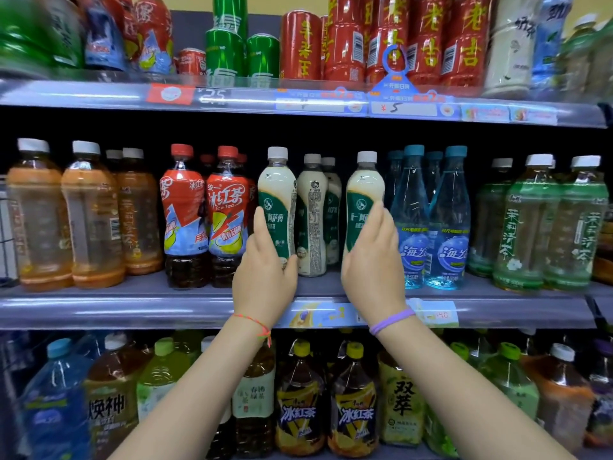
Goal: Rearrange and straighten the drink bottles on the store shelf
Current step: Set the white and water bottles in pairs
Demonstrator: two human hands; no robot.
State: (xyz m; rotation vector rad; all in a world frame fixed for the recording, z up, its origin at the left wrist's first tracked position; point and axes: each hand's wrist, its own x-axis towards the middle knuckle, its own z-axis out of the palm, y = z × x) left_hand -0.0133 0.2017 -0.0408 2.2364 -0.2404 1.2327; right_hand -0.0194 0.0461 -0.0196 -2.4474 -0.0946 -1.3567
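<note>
Reaching up from below, my two bare forearms rise toward the grey middle shelf [132,310], the left wrist wearing a thin pink-and-green string, the right a purple band. My left hand [263,277] grips the lower half of a cream-coloured plastic milk-tea bottle with a green label and white cap [277,197], thumb up along its left side and fingers curled round its base. My right hand [373,267] holds a second cream milk-tea bottle with the same green label [363,194], fingers wrapped over the label front. Both bottles stand upright at the front of the middle shelf, with a gap between them; in that gap, set further back, stand more cream bottles [311,214]. Just left of my left-hand bottle stand red-capped iced-tea bottles [227,210]; just right of my right-hand bottle stand clear blue water bottles with teal caps [447,220]. On the shelf above, red cans [300,44] and green cans [225,51] stand in rows.
</note>
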